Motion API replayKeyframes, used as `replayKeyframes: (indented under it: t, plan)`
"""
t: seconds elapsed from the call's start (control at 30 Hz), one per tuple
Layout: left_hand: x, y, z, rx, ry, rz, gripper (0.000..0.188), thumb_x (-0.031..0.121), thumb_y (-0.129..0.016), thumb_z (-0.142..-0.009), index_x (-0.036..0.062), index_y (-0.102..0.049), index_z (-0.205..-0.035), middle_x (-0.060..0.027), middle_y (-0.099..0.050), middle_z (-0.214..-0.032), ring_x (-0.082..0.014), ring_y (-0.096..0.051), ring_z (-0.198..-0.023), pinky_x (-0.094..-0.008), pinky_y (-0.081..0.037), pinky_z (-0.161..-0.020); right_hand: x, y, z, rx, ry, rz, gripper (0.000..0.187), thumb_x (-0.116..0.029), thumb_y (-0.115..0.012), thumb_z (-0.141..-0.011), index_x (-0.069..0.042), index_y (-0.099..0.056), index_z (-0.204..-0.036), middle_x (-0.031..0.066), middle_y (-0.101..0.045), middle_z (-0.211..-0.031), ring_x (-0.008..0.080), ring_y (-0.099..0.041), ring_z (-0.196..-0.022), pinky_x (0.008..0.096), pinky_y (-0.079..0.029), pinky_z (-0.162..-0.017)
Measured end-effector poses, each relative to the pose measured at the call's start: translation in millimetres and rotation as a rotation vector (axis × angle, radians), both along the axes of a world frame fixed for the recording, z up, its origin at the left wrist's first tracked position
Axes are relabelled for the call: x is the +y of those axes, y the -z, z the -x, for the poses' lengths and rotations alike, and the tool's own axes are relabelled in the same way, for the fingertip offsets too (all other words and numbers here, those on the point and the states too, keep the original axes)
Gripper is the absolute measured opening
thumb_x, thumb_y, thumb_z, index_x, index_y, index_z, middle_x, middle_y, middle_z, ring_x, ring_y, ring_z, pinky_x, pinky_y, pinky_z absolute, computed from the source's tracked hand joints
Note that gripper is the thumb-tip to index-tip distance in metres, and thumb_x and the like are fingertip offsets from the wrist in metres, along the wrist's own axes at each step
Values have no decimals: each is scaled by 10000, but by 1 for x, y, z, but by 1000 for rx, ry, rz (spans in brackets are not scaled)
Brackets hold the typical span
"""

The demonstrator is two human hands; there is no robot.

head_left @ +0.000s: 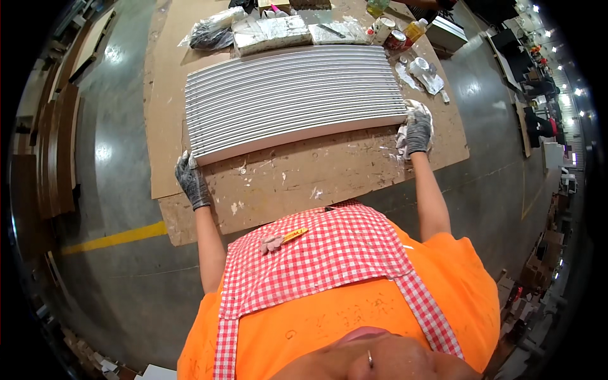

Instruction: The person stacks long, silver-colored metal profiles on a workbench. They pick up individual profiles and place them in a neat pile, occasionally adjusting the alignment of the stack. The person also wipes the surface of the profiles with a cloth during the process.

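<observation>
A stack of white strips lies on the table with thin dark lines between the rows. Its plain near side faces me. My left hand, in a grey glove with whitened fingertips, grips the near left corner. At the near right corner, my right hand, also gloved in grey, is closed on a crumpled white rag. The rag touches or almost touches the end of the stack. Part of the right fingers is hidden by the cloth.
Paint-spotted brown board covers the table. Behind the stack are a plastic bag, a white-smeared block, cans and a yellowish bottle. A white-smeared cup stands right. Brown panels lean at left.
</observation>
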State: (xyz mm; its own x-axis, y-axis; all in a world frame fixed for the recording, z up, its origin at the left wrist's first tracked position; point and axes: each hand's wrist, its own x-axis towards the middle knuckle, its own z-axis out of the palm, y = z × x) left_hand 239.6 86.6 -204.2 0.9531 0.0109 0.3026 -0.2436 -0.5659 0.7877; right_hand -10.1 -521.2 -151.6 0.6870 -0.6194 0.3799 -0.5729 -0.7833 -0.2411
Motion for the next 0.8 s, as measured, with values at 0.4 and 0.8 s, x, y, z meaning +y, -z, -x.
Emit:
replayKeyframes:
  t: [0.4,0.8]
  plan:
    - [0,1,0,120,-21,112,328,259,-486,-988,29,-611,-1185,-127,-582,-1243,-277,-444,-1229,-407,-292,-1076,-31,44,7,-233,139,-290,322,-189,-613,-901,26,-620,-1141,169,-653,-1099,250,-617,-1025,327,-468,-920]
    - [10,9,1,-166,52,-271,263,166,-486,-968,65,-595,-1185,-88,-577,-1258,-279,-463,-1227,-393,-308,-1085,-28,5,-21,21,-112,-154,332,-226,-597,-859,-25,-657,-1116,159,-658,-1110,314,-632,-983,381,-462,-914]
